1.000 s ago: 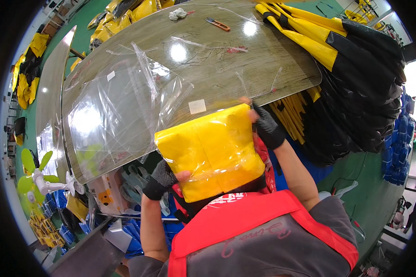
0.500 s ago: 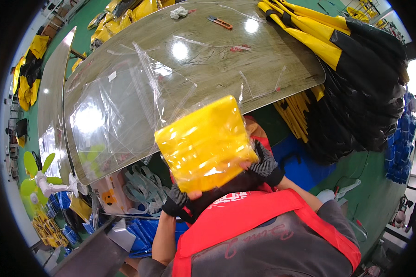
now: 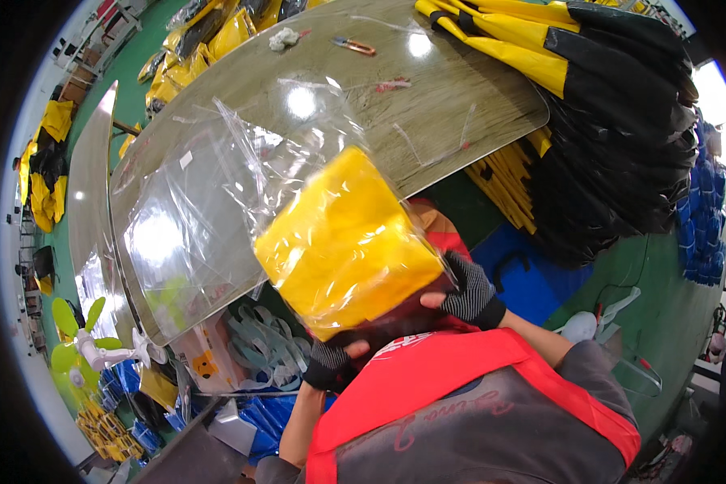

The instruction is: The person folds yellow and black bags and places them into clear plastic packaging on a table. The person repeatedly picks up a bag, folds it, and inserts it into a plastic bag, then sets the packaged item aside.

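A garment packing workshop: a long worktable (image 3: 460,105), stacked yellow-and-black garments (image 3: 613,97), a green factory floor (image 3: 669,298)

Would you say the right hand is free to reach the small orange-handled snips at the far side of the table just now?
Probably not: the right hand and left hand both hold the bagged yellow bundle, and the snips lie across the table.

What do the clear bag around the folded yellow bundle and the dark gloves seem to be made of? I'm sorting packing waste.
The clear bag looks like thin glossy plastic film: it is see-through, wrinkled, and throws bright glare. The folded yellow bundle inside seems a smooth, perhaps coated fabric. The dark glove on the right hand looks knitted with grip dots; the left hand wears the same kind.
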Demonstrator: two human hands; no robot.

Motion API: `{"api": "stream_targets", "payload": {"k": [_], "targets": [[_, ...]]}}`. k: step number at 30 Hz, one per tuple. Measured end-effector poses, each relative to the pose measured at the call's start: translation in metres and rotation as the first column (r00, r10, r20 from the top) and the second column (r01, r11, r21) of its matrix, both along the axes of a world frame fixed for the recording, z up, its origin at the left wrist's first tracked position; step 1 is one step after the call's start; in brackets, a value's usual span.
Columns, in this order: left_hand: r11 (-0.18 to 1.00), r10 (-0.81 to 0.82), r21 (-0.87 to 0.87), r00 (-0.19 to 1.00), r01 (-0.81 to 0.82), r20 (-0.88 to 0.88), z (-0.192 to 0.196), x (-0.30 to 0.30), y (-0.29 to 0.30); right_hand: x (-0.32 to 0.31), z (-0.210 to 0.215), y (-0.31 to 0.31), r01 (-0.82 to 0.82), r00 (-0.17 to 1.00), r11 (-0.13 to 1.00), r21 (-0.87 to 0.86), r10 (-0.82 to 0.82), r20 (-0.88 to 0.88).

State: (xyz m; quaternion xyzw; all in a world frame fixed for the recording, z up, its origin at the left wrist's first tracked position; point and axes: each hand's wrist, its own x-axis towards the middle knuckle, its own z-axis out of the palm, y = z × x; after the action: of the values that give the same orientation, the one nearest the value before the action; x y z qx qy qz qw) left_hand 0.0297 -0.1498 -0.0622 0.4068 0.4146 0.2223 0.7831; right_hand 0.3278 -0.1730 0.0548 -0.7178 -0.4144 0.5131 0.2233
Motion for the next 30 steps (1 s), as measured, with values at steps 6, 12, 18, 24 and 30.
{"api": "stream_targets", "payload": {"k": [6,12,18,24,30], "targets": [[0.920,0.200,0.358,0.977,-0.161,-0.075,-0.009,0.070,0.046,-0.013,-0.001,0.065,0.393,0.845,0.656,0.644,0.019,-0.535],[0.105,0.070,0.858,0.857,0.502,-0.510,0.140,0.067,0.094,0.053,0.065,0.122,-0.142,0.915,0.489,0.860,0.396,-0.074],[-0.372,0.285,0.776,0.859,0.509,-0.426,0.238,0.115,0.174,0.034,0.057,0.128,-0.294,0.943,0.361,0.885,0.259,0.208],[-0.366,0.275,0.930,0.954,-0.006,0.114,0.203,0.154,0.150,0.030,0.024,0.135,0.294,0.930,0.482,0.825,0.055,-0.363],[0.683,0.416,0.416,0.788,-0.600,0.455,0.118,0.139,0.183,0.013,-0.001,0.162,0.882,0.347,0.289,0.372,0.138,-0.928]]}}
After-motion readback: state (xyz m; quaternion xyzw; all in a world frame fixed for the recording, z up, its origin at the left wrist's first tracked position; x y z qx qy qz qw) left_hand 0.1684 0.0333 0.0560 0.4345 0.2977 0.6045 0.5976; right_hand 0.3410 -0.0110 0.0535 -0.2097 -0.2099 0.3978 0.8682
